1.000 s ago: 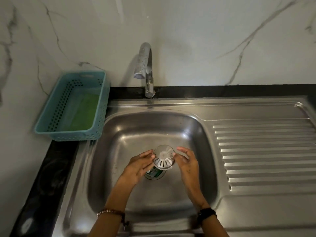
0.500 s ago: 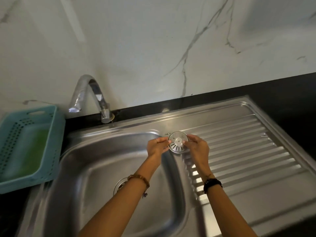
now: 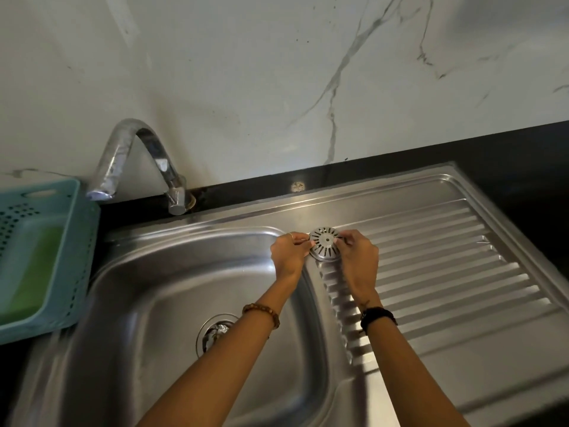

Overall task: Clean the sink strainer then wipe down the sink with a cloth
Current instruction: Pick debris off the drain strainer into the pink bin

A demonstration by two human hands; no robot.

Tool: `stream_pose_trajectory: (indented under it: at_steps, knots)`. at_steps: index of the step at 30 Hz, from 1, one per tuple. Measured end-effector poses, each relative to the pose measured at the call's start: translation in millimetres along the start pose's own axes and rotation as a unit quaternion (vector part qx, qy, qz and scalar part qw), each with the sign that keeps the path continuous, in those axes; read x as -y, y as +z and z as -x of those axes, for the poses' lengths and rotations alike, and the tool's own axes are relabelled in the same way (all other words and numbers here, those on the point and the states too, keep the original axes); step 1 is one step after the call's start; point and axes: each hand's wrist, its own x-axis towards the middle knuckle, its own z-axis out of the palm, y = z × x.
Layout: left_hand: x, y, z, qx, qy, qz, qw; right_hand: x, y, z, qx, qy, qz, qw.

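Note:
The round metal sink strainer (image 3: 325, 243), slotted side up, is at the back left corner of the ribbed drainboard (image 3: 446, 257), just right of the basin's rim. My left hand (image 3: 288, 252) pinches its left edge and my right hand (image 3: 358, 257) pinches its right edge. I cannot tell whether it rests on the drainboard or hovers just above. The steel sink basin (image 3: 154, 303) lies below left, its drain hole (image 3: 215, 331) open with something shiny inside, partly hidden by my left forearm.
A curved chrome tap (image 3: 138, 161) stands behind the basin. A teal perforated basket (image 3: 70, 272) holding a green cloth (image 3: 34, 272) sits at the left on the black counter (image 3: 508, 149). A marble wall rises behind.
Both hands have carried the strainer from above the drain up and right to the drainboard's corner. The view has swung right, and the drain hole is now uncovered.

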Motion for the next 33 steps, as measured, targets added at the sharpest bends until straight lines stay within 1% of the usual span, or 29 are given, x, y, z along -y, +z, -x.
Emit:
stream_pose_trajectory:
  at_steps: [3,5,6,7,9,11,13,15,17,19,21,22,24,26,29,31,33]
  knots:
    - [-1.9,-15.4,10.3,0.016,0.005,0.017,1.000,11.5,0.1,13.5,-0.032,-0.022,-0.008,0.999]
    - [7.1,-37.3,21.4,0.018,0.006,0.044,0.999,22.7,7.1,34.9,-0.044,-0.077,-0.029,0.996]
    - [15.8,-50.1,28.5,0.016,0.002,0.051,0.999,27.5,12.5,48.6,-0.034,-0.103,-0.040,0.993]
    - [28.8,-66.7,35.9,0.004,-0.009,0.047,0.999,31.5,21.0,64.7,-0.005,-0.124,-0.045,0.991]
    - [63.0,-102.7,50.5,-0.030,-0.037,0.029,0.998,34.6,42.4,96.6,0.091,-0.144,-0.038,0.985]
    - [96.6,-139.6,61.0,-0.073,-0.065,-0.031,0.995,31.9,67.7,120.1,0.206,-0.118,-0.030,0.971]
    - [126.2,-172.4,65.5,-0.105,-0.118,-0.086,0.984,25.2,94.3,136.3,0.295,-0.075,0.002,0.953]
    - [150.6,-194.7,65.7,-0.089,-0.149,-0.136,0.975,15.7,117.0,147.5,0.345,-0.044,0.036,0.937]
    - [167.1,-203.0,64.2,-0.047,-0.156,-0.204,0.965,4.7,134.1,154.3,0.368,-0.031,0.077,0.926]
    - [181.0,-201.8,60.0,0.010,-0.157,-0.265,0.951,-4.0,151.6,158.5,0.378,-0.025,0.137,0.915]
    - [190.9,-194.5,55.8,0.075,-0.140,-0.346,0.925,-11.0,166.0,161.2,0.377,-0.005,0.193,0.906]
    - [196.1,-190.9,54.5,0.096,-0.122,-0.374,0.914,-14.3,172.6,163.2,0.370,0.011,0.210,0.905]
    - [203.3,-186.6,53.1,0.122,-0.084,-0.399,0.905,-18.7,183.7,167.3,0.351,0.052,0.224,0.908]
    - [207.2,-185.6,53.0,0.131,-0.049,-0.429,0.893,-21.0,191.9,172.5,0.336,0.085,0.223,0.911]
    - [209.0,-187.2,51.3,0.126,-0.028,-0.455,0.881,-22.3,201.5,180.1,0.309,0.090,0.225,0.920]
    - [208.7,-189.6,51.5,0.119,-0.024,-0.453,0.883,-21.6,204.0,183.0,0.292,0.086,0.215,0.928]
    - [208.1,-193.3,52.8,0.110,-0.025,-0.439,0.891,-19.8,202.0,183.1,0.274,0.108,0.184,0.938]
